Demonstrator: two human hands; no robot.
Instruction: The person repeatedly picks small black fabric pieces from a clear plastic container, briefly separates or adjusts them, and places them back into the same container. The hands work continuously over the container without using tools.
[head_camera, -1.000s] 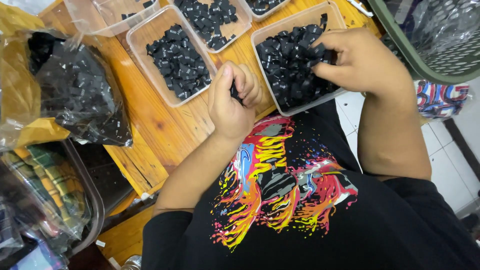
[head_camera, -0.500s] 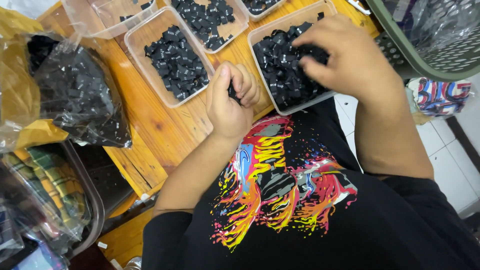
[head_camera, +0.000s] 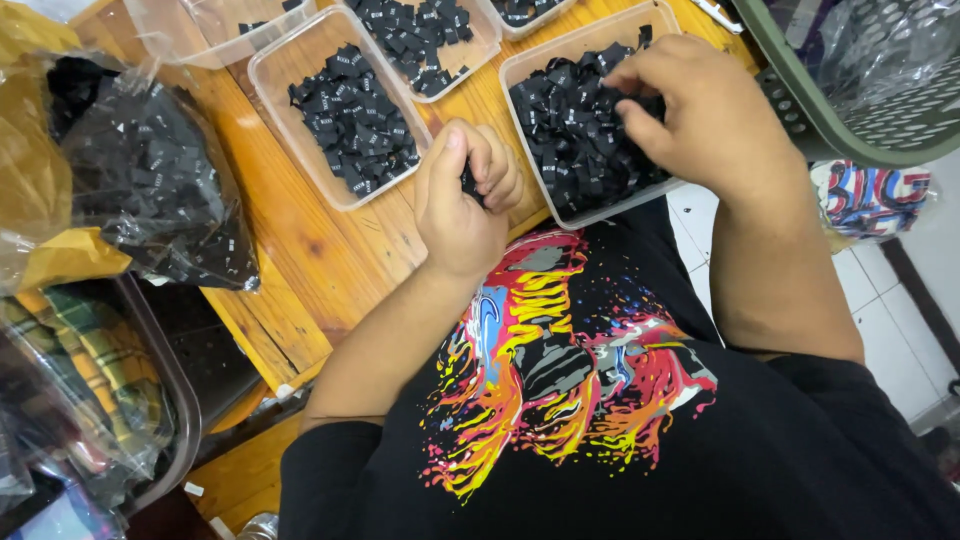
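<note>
My left hand (head_camera: 462, 205) rests as a loose fist on the wooden table (head_camera: 320, 250), shut on a small bunch of black fabric labels that shows between the fingers. It sits between two clear plastic trays. My right hand (head_camera: 700, 115) lies over the nearest tray (head_camera: 520, 80), fingertips curled down into its heap of black labels (head_camera: 570, 140) and pinching some. The hand hides the right part of that tray.
A second tray of black labels (head_camera: 350, 110) lies left of my left hand, and others (head_camera: 420, 30) sit farther back. A clear bag of black labels (head_camera: 150, 180) is at the left, a green perforated basket (head_camera: 850, 130) at the upper right, and a bin of plaid cloth (head_camera: 80, 370) at the lower left.
My right hand has shifted left and deeper over the near tray's labels. My left hand has stayed in place, still closed.
</note>
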